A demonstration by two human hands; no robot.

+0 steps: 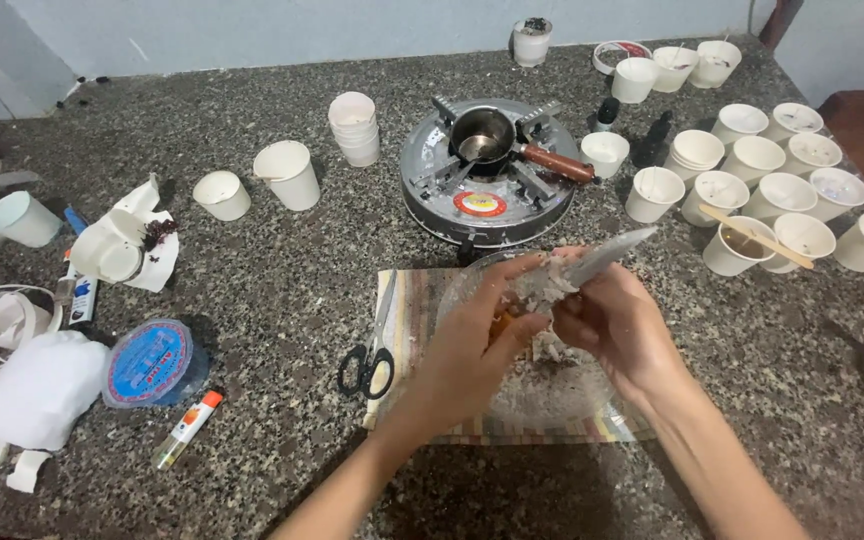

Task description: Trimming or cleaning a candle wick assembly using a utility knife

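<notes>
While the left hand [492, 325] grips a crumbly pale lump [542, 288], the right hand [612, 325] scrapes it with a knife [607, 252].

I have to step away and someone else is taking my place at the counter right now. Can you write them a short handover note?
Left hand: gripping a whitish, crumbly lump over the clear bowl.
Right hand: holding a knife with its blade against the lump.
Bowl sits on a striped mat; scissors lie on its left edge. Behind it, a small pot stands on the burner.
Done: some crumbs already in the bowl.
Left: most of the lump uncut; the paper cups at right mostly look unfilled.
</notes>
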